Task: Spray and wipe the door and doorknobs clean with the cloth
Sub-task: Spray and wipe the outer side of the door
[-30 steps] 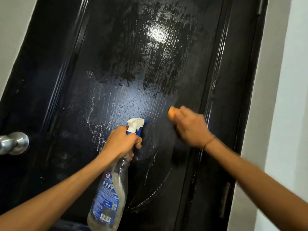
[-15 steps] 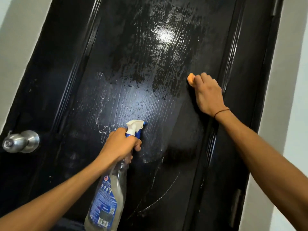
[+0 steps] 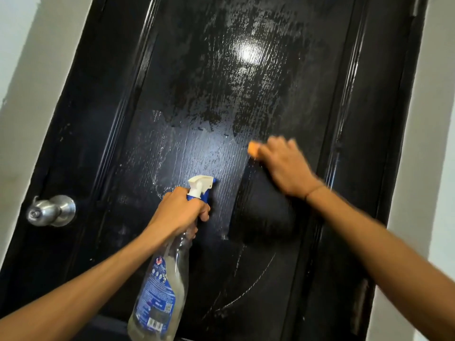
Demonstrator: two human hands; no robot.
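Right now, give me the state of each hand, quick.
Left hand: fingers curled round the neck of the clear plastic spray bottle with its white-and-blue trigger.
Right hand: gripping the small orange cloth against the black door.

left hand [image 3: 178,211] gripping, right hand [image 3: 283,166] fisted, blurred

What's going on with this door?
A person is cleaning a black door. The right hand presses an orange cloth against the wet, streaky middle panel. The left hand grips a spray bottle by its neck, nozzle toward the door. The metal doorknob at the left is untouched.
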